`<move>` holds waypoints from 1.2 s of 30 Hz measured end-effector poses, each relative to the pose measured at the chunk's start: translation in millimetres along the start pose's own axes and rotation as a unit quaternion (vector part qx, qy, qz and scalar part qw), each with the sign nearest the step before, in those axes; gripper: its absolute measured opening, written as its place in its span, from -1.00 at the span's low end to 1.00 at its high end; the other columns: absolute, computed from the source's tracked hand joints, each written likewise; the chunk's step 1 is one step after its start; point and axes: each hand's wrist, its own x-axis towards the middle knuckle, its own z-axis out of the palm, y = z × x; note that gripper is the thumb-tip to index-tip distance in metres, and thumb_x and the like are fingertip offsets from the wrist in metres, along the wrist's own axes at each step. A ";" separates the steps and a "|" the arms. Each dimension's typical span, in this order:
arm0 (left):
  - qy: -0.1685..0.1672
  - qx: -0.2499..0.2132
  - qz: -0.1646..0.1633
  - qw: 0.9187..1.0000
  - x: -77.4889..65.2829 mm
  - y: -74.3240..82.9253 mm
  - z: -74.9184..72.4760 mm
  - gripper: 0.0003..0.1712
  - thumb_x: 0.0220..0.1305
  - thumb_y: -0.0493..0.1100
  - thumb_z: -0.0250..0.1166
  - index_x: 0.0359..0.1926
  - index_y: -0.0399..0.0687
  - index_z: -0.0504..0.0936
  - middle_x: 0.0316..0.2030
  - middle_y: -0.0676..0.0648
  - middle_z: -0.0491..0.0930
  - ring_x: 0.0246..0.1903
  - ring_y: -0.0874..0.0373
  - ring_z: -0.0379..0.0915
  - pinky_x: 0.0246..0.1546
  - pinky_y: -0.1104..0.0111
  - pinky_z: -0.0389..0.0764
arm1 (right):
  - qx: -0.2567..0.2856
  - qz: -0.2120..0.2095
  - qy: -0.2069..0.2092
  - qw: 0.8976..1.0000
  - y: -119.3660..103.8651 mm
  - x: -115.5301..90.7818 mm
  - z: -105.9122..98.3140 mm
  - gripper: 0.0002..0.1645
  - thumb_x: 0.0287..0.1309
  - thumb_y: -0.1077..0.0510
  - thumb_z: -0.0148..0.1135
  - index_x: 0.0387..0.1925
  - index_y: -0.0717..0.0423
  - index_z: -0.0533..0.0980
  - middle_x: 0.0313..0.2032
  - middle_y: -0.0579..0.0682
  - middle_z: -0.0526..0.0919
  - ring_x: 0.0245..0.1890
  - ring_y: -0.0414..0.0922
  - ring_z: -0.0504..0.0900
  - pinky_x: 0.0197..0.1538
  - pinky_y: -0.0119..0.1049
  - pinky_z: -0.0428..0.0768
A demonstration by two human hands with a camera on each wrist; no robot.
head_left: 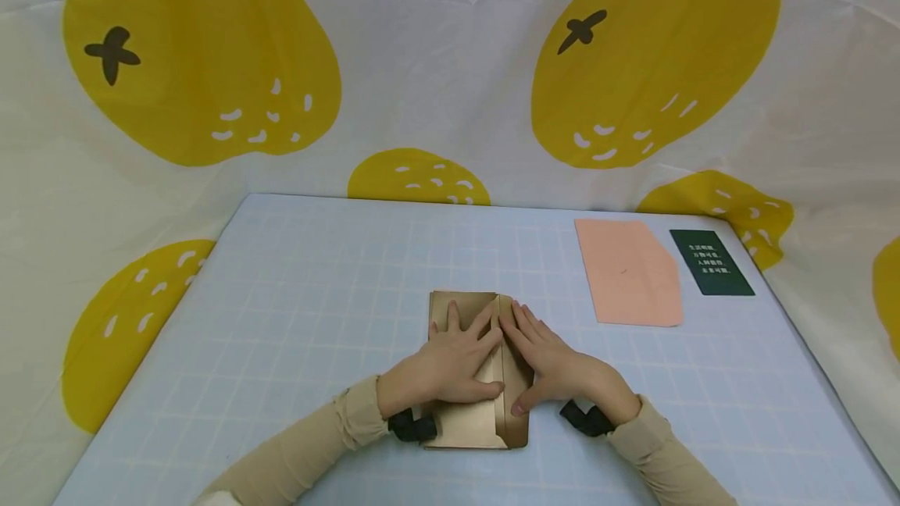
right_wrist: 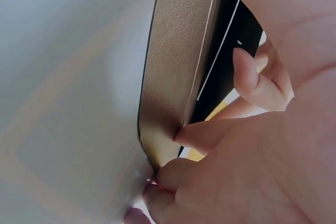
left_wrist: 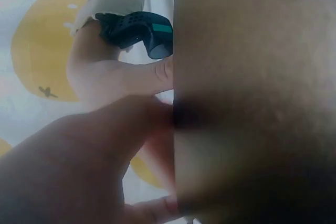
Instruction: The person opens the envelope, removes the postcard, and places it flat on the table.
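A gold paper envelope lies before me on the table, its long side flap folded over along the right edge. My left hand rests spread on the envelope's middle, fingers pointing away from me and thumb toward the flap. On the right, my right hand presses its straight fingers along the flap, thumb near its outer edge. In the right wrist view, fingertips meet the flap's bronze surface, with a dark strip beside it. The gold paper fills half of the left wrist view, blurred.
A pink paper with cut corners lies at the back right of the pale blue gridded table. Beside it is a dark green card with white writing. A white cloth with yellow fruit shapes hangs behind.
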 end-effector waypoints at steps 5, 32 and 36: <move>-0.028 -0.008 0.025 0.999 -4.1 -4.9 -6.5 0.21 0.03 0.58 0.23 0.56 0.15 0.04 0.57 -0.14 -0.28 0.33 -0.68 -0.25 -0.02 -0.40 0.36 | 0.002 0.000 -0.003 1.000 0.3 -1.0 -0.7 0.58 -0.21 -0.21 0.62 0.54 0.30 -0.21 0.51 0.33 -0.43 0.51 0.26 -0.40 0.43 0.24 -0.14; -0.019 -0.036 0.002 0.999 -3.1 -4.5 -8.6 0.07 0.19 0.51 0.16 0.55 0.13 0.04 0.54 -0.28 -0.17 0.34 -0.66 -0.20 0.02 -0.41 0.33 | -0.004 0.005 -0.002 1.000 0.1 0.2 -1.9 0.58 -0.23 -0.23 0.62 0.55 0.26 -0.19 0.53 0.28 -0.41 0.51 0.23 -0.39 0.43 0.24 -0.10; -0.019 -0.046 0.002 0.999 -3.5 -6.0 -9.0 0.11 0.18 0.52 0.17 0.56 0.11 0.01 0.55 -0.25 -0.26 0.35 -0.64 -0.24 0.04 -0.41 0.31 | 0.003 0.008 -0.005 1.000 0.9 -0.3 -1.5 0.60 -0.23 -0.26 0.61 0.56 0.21 -0.23 0.53 0.27 -0.43 0.51 0.22 -0.41 0.43 0.25 -0.13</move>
